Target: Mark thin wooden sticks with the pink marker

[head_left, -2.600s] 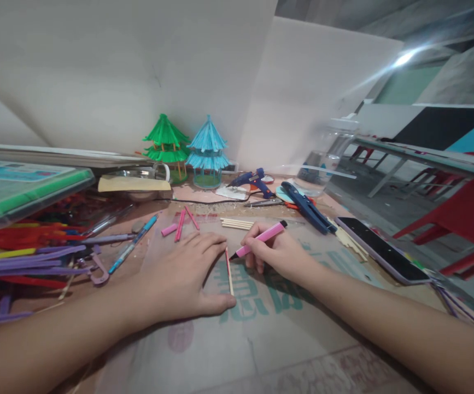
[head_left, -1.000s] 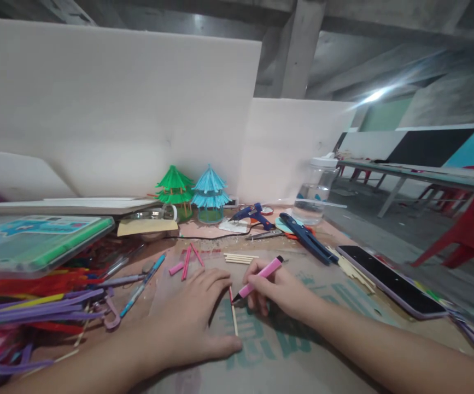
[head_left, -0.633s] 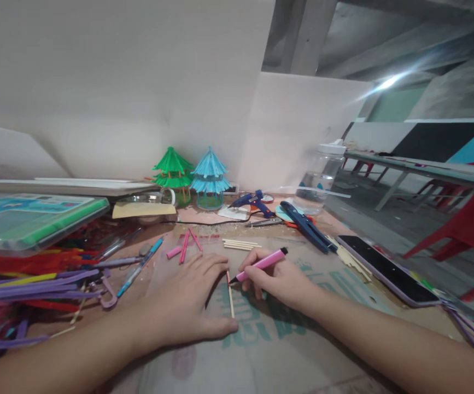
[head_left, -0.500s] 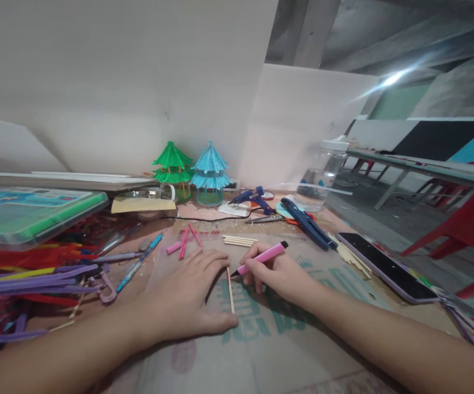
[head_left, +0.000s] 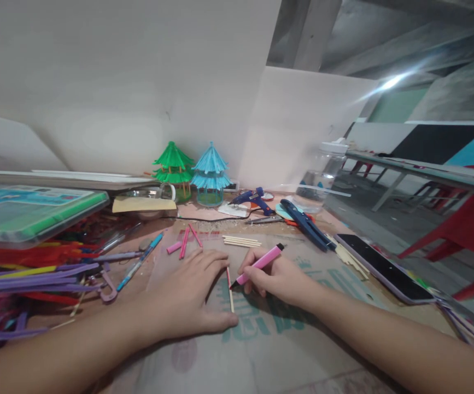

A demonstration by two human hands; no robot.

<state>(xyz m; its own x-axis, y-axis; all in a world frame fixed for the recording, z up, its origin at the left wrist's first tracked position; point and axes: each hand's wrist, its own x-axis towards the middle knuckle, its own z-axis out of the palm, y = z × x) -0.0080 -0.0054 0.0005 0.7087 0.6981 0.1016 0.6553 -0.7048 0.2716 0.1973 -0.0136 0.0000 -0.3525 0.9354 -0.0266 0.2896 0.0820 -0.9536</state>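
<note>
My left hand (head_left: 187, 295) lies flat on the cardboard sheet (head_left: 269, 350), fingers spread, its thumb and forefinger pinning a thin wooden stick (head_left: 230, 298). The stick's far end is coloured pink, the rest is bare wood. My right hand (head_left: 275, 276) grips a pink marker (head_left: 258, 264) like a pen, its tip touching the stick near the far end. Three finished pink sticks (head_left: 184, 242) lie just beyond my left hand, and a few bare sticks (head_left: 240, 241) lie beyond the marker.
A pile of coloured strips (head_left: 27, 273), a blue pen (head_left: 140, 260) and a green-lidded box (head_left: 31, 213) crowd the left. Green (head_left: 173, 164) and blue (head_left: 209, 171) stick pagodas stand at the back by a glue gun (head_left: 251, 198). Blue cutters (head_left: 304, 221), a phone (head_left: 384, 266) and a jar (head_left: 321, 176) sit right.
The marker tip has shuttled back and forth along the stick's far end while my left hand stayed on it. The camera tilted up and came back down.
</note>
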